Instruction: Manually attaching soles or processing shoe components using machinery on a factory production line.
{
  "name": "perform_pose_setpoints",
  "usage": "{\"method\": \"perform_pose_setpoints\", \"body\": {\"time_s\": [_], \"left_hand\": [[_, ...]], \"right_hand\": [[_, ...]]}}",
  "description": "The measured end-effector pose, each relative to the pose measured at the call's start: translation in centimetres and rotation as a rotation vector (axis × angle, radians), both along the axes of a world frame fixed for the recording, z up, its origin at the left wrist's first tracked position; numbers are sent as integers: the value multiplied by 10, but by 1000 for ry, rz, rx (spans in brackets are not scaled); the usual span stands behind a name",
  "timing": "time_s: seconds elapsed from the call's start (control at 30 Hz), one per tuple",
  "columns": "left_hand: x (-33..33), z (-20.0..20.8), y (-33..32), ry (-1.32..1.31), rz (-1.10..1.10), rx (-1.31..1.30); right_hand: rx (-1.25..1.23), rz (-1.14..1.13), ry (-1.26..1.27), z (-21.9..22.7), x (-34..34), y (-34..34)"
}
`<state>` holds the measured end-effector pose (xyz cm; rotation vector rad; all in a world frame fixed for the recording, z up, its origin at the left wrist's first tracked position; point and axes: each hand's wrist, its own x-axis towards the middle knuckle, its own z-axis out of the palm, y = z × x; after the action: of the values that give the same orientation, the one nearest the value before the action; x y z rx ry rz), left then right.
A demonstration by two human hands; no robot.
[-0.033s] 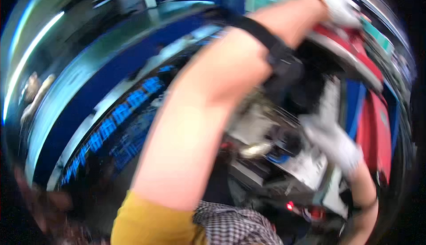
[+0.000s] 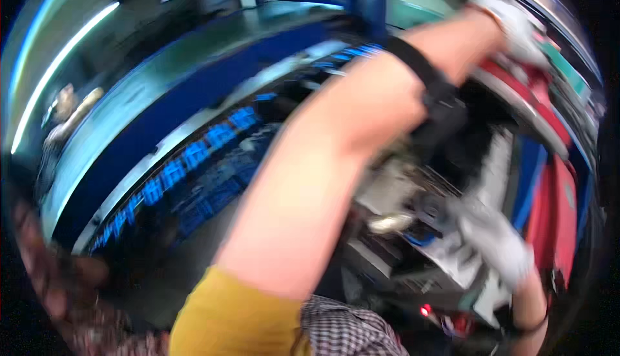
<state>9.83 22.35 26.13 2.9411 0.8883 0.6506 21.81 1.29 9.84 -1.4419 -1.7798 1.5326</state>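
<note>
Head view: right grip [image 2: 494, 241] beside, perhaps touching, a dark round part [image 2: 429, 210]; left grip [image 2: 518, 30] at a red cover [image 2: 546, 103]; I cannot tell whether either closes. The part looks stiff, likely best held by its rim.

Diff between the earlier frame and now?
The right hand in a white glove has moved down the picture, its fingers closer to the dark, roundish part; blur hides any contact. The whole scene sits slightly right and lower, so the camera likely moved. No clear take or release. Unchanged: the left hand in a white glove is up by the red, curved housing.
</note>
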Motion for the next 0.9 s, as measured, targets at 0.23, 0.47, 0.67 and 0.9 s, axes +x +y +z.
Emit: {"method": "perform_pose_setpoints", "body": {"time_s": [0.23, 0.47, 0.67, 0.9], "left_hand": [[40, -67, -8, 310, -146, -635], [26, -183, 0, 432, -110, -930], [23, -209, -12, 419, -135, -730], [27, -214, -18, 375, -155, -703]], "right_hand": [[-554, -178, 716, -101, 2, -88], [-526, -210, 1205, -157, -84, -44], [-477, -185, 1411, -168, -102, -17], [-450, -105, 1615, -179, -108, -3]]}}
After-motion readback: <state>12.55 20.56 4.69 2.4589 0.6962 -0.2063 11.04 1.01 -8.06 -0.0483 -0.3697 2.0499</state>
